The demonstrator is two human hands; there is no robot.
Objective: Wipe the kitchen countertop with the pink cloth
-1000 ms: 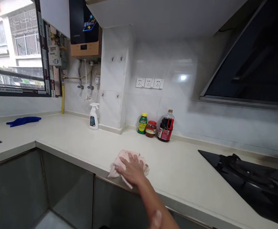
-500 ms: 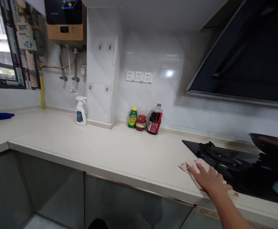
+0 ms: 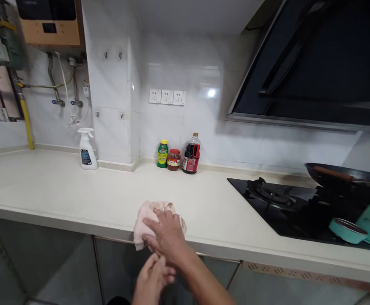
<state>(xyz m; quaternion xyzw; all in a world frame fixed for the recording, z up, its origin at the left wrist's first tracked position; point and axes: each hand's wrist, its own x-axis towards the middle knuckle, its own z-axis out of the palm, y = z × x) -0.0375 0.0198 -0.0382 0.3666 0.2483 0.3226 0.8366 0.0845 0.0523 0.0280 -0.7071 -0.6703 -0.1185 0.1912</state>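
While the right hand (image 3: 166, 233) presses down, the cloth (image 3: 147, 216) lies beneath it.

Two bare hands are seen, with no gloves worn. On the right hand (image 3: 166, 235) no ring, watch or band is visible, and the forearm behind it is left uncovered as far as the lower edge of the view, so no sleeve is shown. The left hand (image 3: 151, 279) is likewise uncovered; only its back and knuckles are shown, and its wrist is cut off by the frame. Short, unpainted nails are made out on the fingers (image 3: 150, 222).
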